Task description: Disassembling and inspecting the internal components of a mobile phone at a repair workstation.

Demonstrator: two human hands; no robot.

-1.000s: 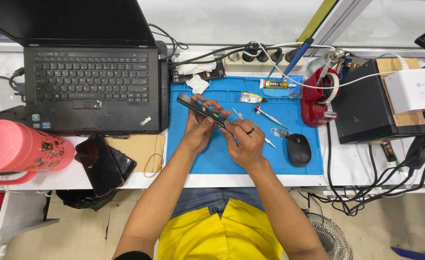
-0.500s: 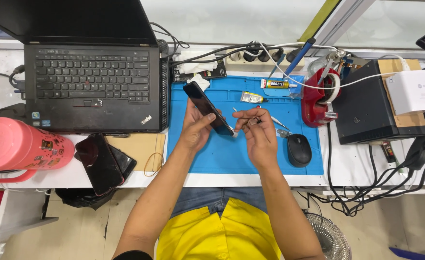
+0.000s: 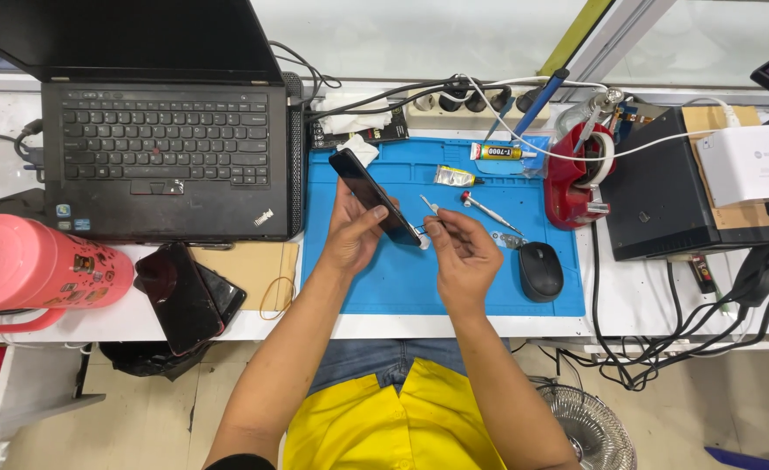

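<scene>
Head view shows our two hands over a blue work mat (image 3: 489, 287) that lies on the white table (image 3: 646, 296). Our left hand (image 3: 350, 235) holds a dark phone (image 3: 374, 197) tilted above the mat, its upper end pointing away from us and to the left; the fingers are closed around its lower half, so this grip is clamped on the phone. Our right hand (image 3: 463, 257) is just beside the lower end of the phone. Its thumb and forefinger are pinched together on a thin metal tool (image 3: 428, 207), perhaps tweezers, and the tip of the tool is near the bottom edge of the phone. A small white piece shows at that edge, but we cannot tell what it is.

On the mat, beyond the right hand, lie a small screwdriver with a red head (image 3: 485, 207), a small silver packet (image 3: 454, 177) and a tube of glue (image 3: 498, 152). A black computer mouse (image 3: 540, 271) rests on the mat near the right hand. To the left of the mat stands an open black laptop (image 3: 162, 165), and in front of it lie two dark phones (image 3: 188, 296) and a pink jug (image 3: 40, 265). To the right of the mat stand a red holder (image 3: 572, 187) and a black box (image 3: 667, 200).
</scene>
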